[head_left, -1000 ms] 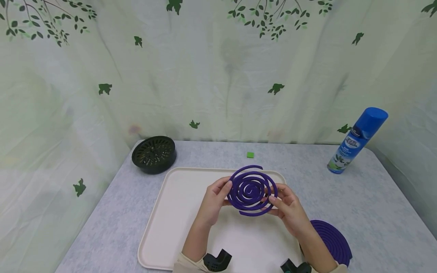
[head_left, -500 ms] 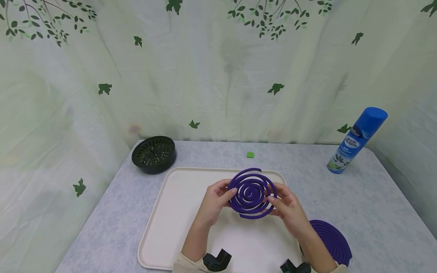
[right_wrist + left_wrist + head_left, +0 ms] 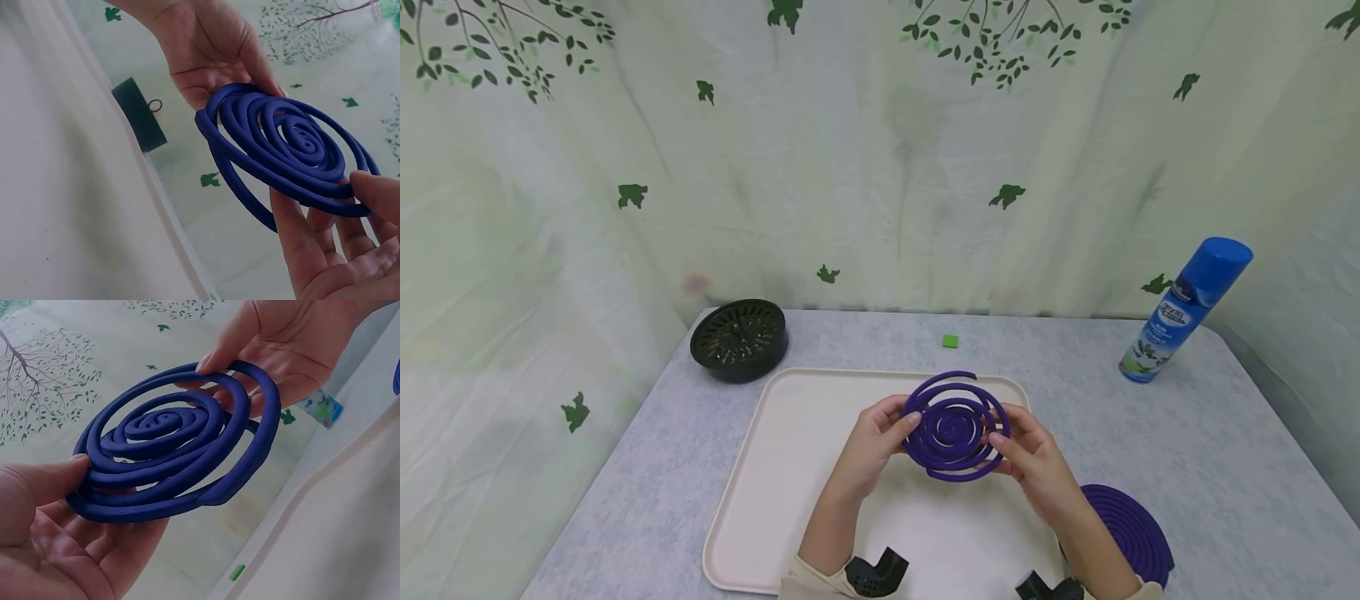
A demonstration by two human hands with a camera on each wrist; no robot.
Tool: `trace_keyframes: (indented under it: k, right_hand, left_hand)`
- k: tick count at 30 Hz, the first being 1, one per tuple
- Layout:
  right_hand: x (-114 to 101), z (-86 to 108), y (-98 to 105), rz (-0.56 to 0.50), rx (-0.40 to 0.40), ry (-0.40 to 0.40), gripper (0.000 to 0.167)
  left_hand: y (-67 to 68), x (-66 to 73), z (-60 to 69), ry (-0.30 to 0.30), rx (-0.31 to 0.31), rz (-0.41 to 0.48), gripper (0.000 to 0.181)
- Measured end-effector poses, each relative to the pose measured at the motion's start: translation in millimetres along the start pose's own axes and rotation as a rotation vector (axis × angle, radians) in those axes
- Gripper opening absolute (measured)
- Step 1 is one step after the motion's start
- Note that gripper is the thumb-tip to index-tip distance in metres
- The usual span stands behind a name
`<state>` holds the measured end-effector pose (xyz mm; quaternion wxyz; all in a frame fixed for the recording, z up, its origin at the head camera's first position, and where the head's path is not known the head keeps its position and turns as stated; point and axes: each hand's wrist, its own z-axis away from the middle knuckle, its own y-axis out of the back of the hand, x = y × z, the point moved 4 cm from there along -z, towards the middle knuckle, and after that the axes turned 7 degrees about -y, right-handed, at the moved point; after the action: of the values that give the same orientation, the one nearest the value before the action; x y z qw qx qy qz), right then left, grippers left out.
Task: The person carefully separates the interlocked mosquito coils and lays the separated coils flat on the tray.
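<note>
Nearest to the person, beige sleeves (image 3: pixel 812 585) and black wrist devices (image 3: pixel 877 577) are seen at the low edge. Beside the right forearm, which covers a part of it, a second coil (image 3: pixel 1131 529) lies flat on the surface (image 3: pixel 625 492), its turns close together.

Further on, the left hand (image 3: pixel 868 442) and the right hand (image 3: pixel 1030 454) both hold the purple coil (image 3: pixel 953 427), one at each side, above the tray (image 3: pixel 797 483). Each hand is clamped on the rim, with the thumb above and fingers below. Compared with one second ago, the coil is slightly lower, the left thumb reaches more over its edge, and the inner turns have moved against the outer ones. For the work, this probably means that the turns are loosened but not yet apart; whether it is one spiral or two nested, one cannot tell.

Behind the tray are a small green piece (image 3: pixel 951 342), a round black container (image 3: pixel 738 340) at left and a blue spray can (image 3: pixel 1183 310) at right. Farthest hangs a leaf-printed curtain (image 3: pixel 865 150).
</note>
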<state>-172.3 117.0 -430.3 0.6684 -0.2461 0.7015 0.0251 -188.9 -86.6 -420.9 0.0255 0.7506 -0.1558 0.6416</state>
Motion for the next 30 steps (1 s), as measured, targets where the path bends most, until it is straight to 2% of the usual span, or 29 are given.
trace_keyframes:
  k: [6, 10, 13, 16, 23, 30]
  right_hand:
    - [1.6, -0.2, -0.3, -0.024, -0.013, -0.019, 0.024]
    - [1.9, -0.3, 1.5, -0.016, 0.033, -0.039, 0.021]
    - [0.8, -0.4, 3.6, -0.042, 0.064, -0.025, 0.020]
    - [-0.6, -0.6, 4.8, -0.096, 0.061, 0.007, 0.021]
    - [0.0, -1.5, 4.2, -0.146, 0.049, 0.021, 0.023]
    - [0.0, -0.7, 2.3, -0.174, 0.050, 0.001, 0.025]
  left_hand:
    - [-0.3, -0.3, 0.0, 0.018, -0.027, 0.013, 0.027]
    - [-1.2, 1.0, 0.6, 0.001, -0.065, 0.025, 0.031]
    - [-2.6, 0.4, 1.4, 0.003, -0.111, 0.022, 0.033]
    - [-4.7, -0.6, 1.4, 0.004, -0.145, 0.002, 0.031]
    - [-6.7, 1.1, 1.5, 0.002, -0.125, -0.052, 0.027]
    - [-6.9, 0.1, 2.7, 0.018, -0.182, 0.029, 0.034]
